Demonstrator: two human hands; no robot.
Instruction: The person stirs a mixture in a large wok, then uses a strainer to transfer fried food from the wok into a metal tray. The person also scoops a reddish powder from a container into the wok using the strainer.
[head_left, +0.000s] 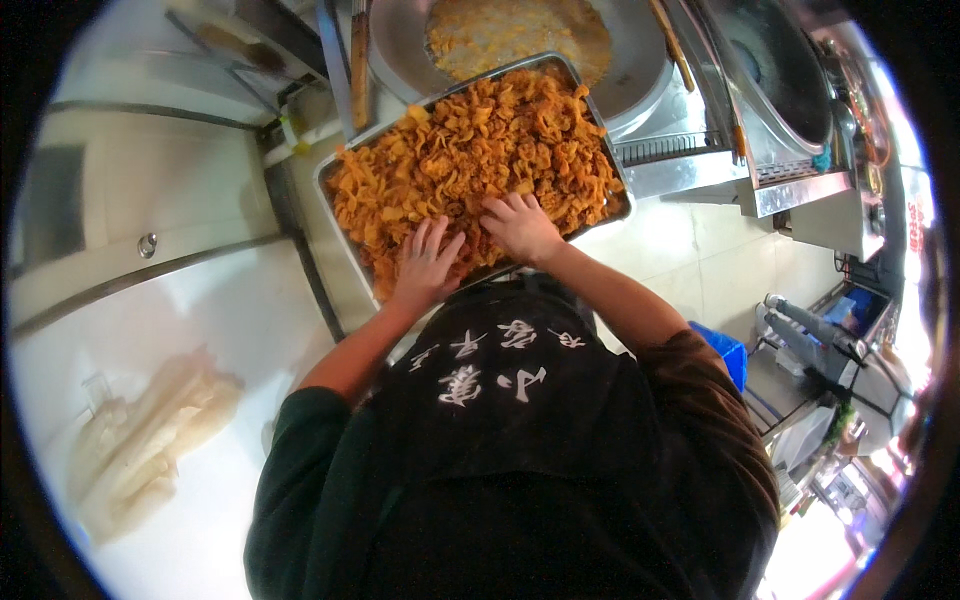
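Note:
A rectangular metal tray (628, 206), tilted in view, is heaped with crinkled orange-brown fried pieces (465, 150). On the near left part of the heap lies my left hand (426, 262), its fingers apart and touching the pieces. My right hand (521, 229) rests on the near middle of the heap, with its fingers spread and slightly bent. Neither hand shows a piece held in it. Just beyond the tray is a large wok (641, 82) with bubbling yellowish oil (525, 26) and pieces in it. The tray's far edge overlaps the wok's near rim.
A second large wok (780, 67) stands at the right of the metal stove (686, 174). Wooden-handled tools (360, 67) lie left of the first wok. A crumpled plastic bag (150, 442) is at lower left. A blue container (721, 352) and a person (817, 345) are at the right.

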